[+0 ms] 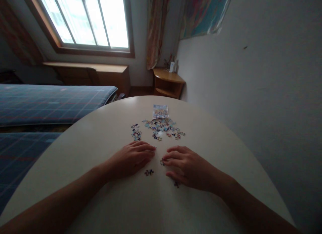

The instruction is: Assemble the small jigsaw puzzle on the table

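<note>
My left hand (pixel 137 156) lies low over the white table (pixel 120 203), fingers stretched out to the right. A small pale bit shows at its fingertips; whether it is a puzzle piece I cannot tell. A few joined jigsaw pieces (pixel 149 172) lie just below this hand. Opposite, my right hand (pixel 187 165) has its fingers apart, the fingertips touching a small jigsaw piece (pixel 162 162) on the tabletop. Another dark jigsaw piece (pixel 176 184) sits partly hidden under its thumb side. Beyond both hands spreads a loose pile of jigsaw pieces (pixel 163 126).
A small cluster of pieces (pixel 136 132) lies left of the pile. Behind the pile is a printed picture sheet (pixel 160 111). A bed with a blue plaid cover (pixel 55 103) stands left, a wall (pixel 251 86) right, and a corner shelf (pixel 168 76) beyond the table.
</note>
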The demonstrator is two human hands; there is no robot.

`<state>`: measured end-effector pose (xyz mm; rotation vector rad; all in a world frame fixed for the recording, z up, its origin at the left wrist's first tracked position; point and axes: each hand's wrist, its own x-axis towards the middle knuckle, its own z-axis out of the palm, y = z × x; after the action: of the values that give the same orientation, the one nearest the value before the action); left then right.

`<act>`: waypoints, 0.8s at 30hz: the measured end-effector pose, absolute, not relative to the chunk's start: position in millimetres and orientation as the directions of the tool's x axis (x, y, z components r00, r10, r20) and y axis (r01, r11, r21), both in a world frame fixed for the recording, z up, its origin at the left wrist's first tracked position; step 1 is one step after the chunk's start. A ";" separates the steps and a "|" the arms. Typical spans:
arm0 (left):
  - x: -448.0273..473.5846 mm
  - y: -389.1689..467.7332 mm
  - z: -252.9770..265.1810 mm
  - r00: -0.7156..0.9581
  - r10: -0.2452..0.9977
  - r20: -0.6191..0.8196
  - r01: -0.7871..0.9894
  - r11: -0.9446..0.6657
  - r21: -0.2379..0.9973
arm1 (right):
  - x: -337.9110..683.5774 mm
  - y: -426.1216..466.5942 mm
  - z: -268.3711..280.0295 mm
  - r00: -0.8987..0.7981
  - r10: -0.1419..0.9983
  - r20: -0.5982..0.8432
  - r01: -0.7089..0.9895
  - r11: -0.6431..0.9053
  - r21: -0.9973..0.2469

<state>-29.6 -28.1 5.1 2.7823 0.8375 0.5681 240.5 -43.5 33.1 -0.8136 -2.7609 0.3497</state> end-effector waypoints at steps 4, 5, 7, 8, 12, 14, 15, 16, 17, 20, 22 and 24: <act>-28.9 -29.6 8.3 0.763 0.568 0.309 0.485 -0.818 0.309 | 240.1 -46.1 39.1 -0.822 0.546 0.160 0.484 0.819 -0.308; -28.9 -30.0 9.0 0.760 0.574 0.306 0.486 -0.814 0.319 | 240.5 -46.6 41.7 -0.819 0.551 0.160 0.488 0.816 -0.311; -28.9 -30.8 10.1 0.756 0.580 0.303 0.487 -0.808 0.333 | 242.5 -46.9 47.4 -0.813 0.561 0.154 0.495 0.806 -0.325; -28.8 -31.3 10.6 0.754 0.586 0.298 0.491 -0.803 0.337 | 244.0 -46.7 49.9 -0.811 0.564 0.153 0.495 0.802 -0.335; -28.4 -33.4 13.3 0.756 0.606 0.247 0.511 -0.783 0.355 | 251.5 -45.4 53.4 -0.795 0.596 0.115 0.532 0.775 -0.341; -28.4 -34.1 14.3 0.767 0.602 0.222 0.508 -0.780 0.365 | 254.2 -45.0 52.2 -0.792 0.605 0.086 0.548 0.765 -0.338; -28.5 -34.3 14.5 0.771 0.599 0.215 0.504 -0.781 0.368 | 255.1 -44.9 51.5 -0.792 0.605 0.075 0.550 0.762 -0.341; -28.5 -34.3 14.6 0.774 0.597 0.212 0.501 -0.782 0.370 | 255.7 -44.9 50.9 -0.793 0.605 0.068 0.550 0.760 -0.347; -28.6 -34.2 14.4 0.776 0.595 0.211 0.499 -0.783 0.372 | 256.1 -44.8 50.4 -0.794 0.605 0.065 0.549 0.758 -0.354; -28.8 -33.1 13.3 0.773 0.591 0.231 0.488 -0.786 0.379 | 256.7 -43.0 48.3 -0.781 0.619 0.084 0.555 0.748 -0.364; -29.4 -31.6 12.3 0.767 0.591 0.250 0.483 -0.788 0.381 | 257.0 -39.8 45.3 -0.739 0.664 0.115 0.597 0.725 -0.343; -30.5 -29.6 10.9 0.759 0.594 0.265 0.488 -0.789 0.374 | 257.2 -35.6 41.1 -0.691 0.708 0.144 0.648 0.695 -0.311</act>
<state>-30.5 -29.6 10.9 2.6745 0.8418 0.5410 257.2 -35.6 41.1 -1.0821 -2.6529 0.3455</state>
